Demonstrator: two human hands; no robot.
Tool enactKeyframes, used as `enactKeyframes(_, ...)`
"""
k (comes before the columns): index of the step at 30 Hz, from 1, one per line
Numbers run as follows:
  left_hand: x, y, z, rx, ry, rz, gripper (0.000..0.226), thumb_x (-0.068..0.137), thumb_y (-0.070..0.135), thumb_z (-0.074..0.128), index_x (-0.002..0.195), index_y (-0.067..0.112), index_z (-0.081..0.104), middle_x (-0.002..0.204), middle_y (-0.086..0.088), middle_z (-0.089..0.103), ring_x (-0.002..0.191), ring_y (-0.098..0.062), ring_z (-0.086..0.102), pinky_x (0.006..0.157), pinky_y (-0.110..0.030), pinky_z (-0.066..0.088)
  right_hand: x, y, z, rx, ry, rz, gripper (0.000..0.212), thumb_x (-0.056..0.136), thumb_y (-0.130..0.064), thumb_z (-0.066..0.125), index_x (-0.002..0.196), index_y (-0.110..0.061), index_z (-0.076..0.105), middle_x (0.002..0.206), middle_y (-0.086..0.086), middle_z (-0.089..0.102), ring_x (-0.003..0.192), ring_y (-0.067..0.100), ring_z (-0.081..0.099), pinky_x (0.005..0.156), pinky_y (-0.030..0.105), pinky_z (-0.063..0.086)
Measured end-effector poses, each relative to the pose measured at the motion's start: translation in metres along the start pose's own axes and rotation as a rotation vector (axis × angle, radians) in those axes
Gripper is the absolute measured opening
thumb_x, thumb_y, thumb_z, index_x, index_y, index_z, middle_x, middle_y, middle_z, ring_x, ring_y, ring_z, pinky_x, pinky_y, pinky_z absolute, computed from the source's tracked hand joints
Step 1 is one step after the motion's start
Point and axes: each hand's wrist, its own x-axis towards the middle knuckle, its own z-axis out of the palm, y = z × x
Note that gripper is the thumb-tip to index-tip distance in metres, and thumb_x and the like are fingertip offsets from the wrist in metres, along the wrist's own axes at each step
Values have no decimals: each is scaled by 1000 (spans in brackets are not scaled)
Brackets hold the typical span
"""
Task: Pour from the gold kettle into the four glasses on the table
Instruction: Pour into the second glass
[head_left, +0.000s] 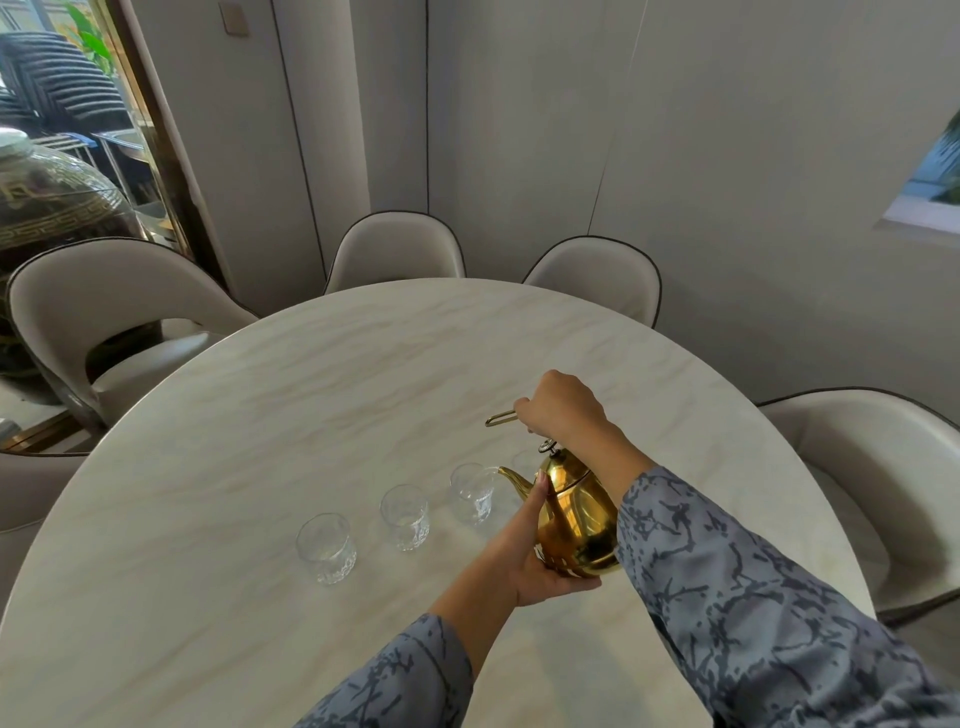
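Patterned grey-blue sleeves (753, 613) enter from the near edge. Left hand (535, 561): grip curled under and against the gold kettle (576, 525), cupping its base and side, likely to steady the weight and guide the tilt. Right hand (563, 402): grip closed round the kettle's raised wire handle (500, 418), carrying it clear of the worktop (311, 395). Kettle: tipped left, spout (511, 475) at the rim of the third glass (474, 491), where pouring appears in hand. Second glass (405, 517) and first glass (326, 548) stand in line further left. Fourth glass (522, 460): mostly hidden behind the kettle; contents cannot be told. Beyond, pale chairs (397, 249) ring the worktop.
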Motion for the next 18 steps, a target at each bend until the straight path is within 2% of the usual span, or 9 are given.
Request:
enactKeyframes(5, 3, -1, -1, 12, 12, 0, 111, 60, 66, 83, 148, 14, 39, 141, -24, 50, 118, -47, 60, 98, -61, 53, 1, 4, 2, 10, 2, 9, 23, 87, -21, 54, 67, -9, 55, 81, 13, 73, 63, 23, 55, 56, 29, 40)
enactKeyframes(8, 5, -1, -1, 12, 22, 5, 113, 59, 66, 83, 148, 14, 38, 141, -24, 49, 119, -48, 60, 99, -61, 53, 3, 6, 3, -2, -3, 11, 23, 87, -21, 54, 67, -9, 55, 74, 10, 67, 62, 23, 54, 55, 28, 39)
enactKeyframes(11, 6, -1, -2, 18, 34, 10, 121, 48, 64, 88, 147, 14, 39, 142, -24, 49, 120, -48, 59, 98, -62, 52, 5, 8, 6, 2, -6, 14, 23, 86, -21, 54, 66, -10, 53, 74, 7, 68, 63, 24, 57, 55, 28, 40)
enactKeyframes(15, 6, -1, -3, 21, 34, 18, 112, 58, 65, 84, 147, 13, 39, 140, -23, 50, 121, -47, 59, 102, -62, 50, 6, 9, 10, 17, -9, 17, 22, 87, -22, 54, 70, -8, 57, 81, 12, 72, 68, 25, 62, 59, 29, 44)
enactKeyframes(18, 5, 0, -5, 32, 41, 25, 111, 58, 64, 84, 146, 15, 38, 139, -21, 50, 120, -47, 59, 101, -62, 51, 8, 11, 14, 32, -17, 32, 23, 88, -23, 53, 80, -5, 65, 83, 11, 72, 75, 27, 67, 61, 31, 48)
